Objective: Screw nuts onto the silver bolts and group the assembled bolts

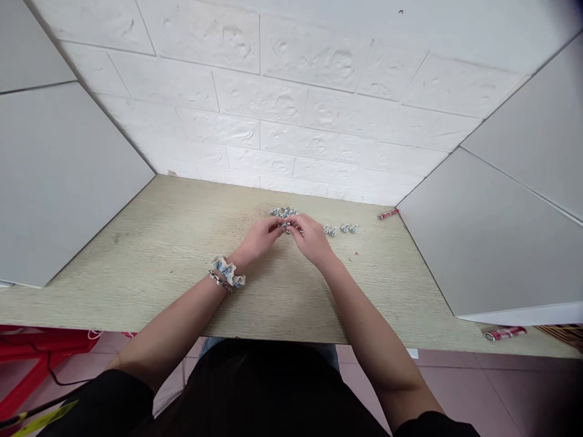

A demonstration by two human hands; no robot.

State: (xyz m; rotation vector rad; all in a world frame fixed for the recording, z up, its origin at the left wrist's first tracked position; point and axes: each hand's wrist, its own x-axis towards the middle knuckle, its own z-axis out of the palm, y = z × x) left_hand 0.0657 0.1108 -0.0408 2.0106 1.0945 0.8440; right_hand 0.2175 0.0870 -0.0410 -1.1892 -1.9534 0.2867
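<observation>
Fingertips of my left hand (260, 238) and my right hand (313, 239) meet over the table, both closed in a pinch on one small silvery bolt (285, 224). My fingers cover part of it. Just behind them lies a cluster of similar metal bolts (282, 212), close together on the tabletop. To the right of my right hand, more bolts with washers (350, 228) stand in a loose row, shafts pointing up. Some pieces beneath my hands are partly hidden.
The wooden table (182, 243) ends at a white brick-patterned wall (282, 133). Grey panels (68, 176) flank it left and right. A red battery-like cylinder (388, 213) lies by the right panel, another red cylinder (504, 334) near the front edge. Below left is a red stool (50, 343).
</observation>
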